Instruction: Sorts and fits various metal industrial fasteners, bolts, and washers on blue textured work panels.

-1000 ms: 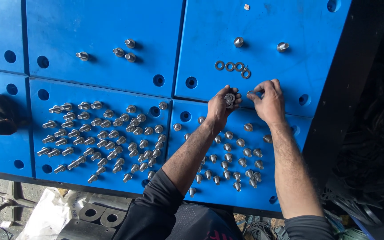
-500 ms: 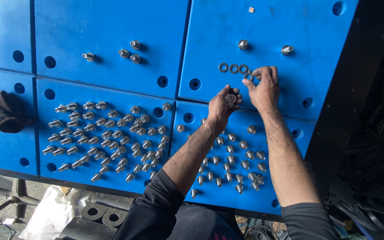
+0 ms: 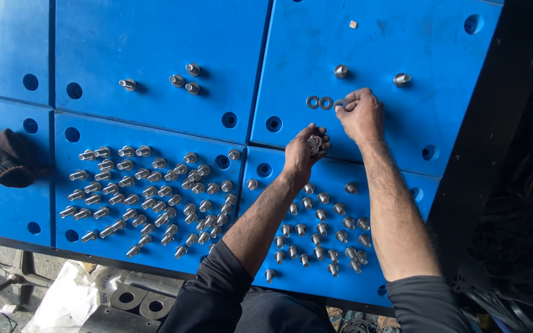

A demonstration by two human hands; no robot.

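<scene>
The left hand (image 3: 302,154) is curled half shut around a silver bolt (image 3: 313,144), thumb and fingers pinching it near the seam between two blue panels. The right hand (image 3: 360,115), a little farther up the upper right panel (image 3: 414,37), has its fingers bent down and pinched on a flat steel washer (image 3: 339,103) that lies at the end of a short row with two more washers (image 3: 319,102) — how tightly it grips cannot be told. Both forearms are bare below dark sleeves. Below the hands, upright bolts (image 3: 322,231) stand in loose rows on the lower right panel; a larger batch of lying bolts (image 3: 149,197) covers the lower left panel (image 3: 63,185). A dark work glove (image 3: 4,157) rests at the far left. The panels have round holes at their corners. Under the near edge — concrete floor, a crumpled white bag (image 3: 69,299) and grey metal plates (image 3: 134,302) with holes.
</scene>
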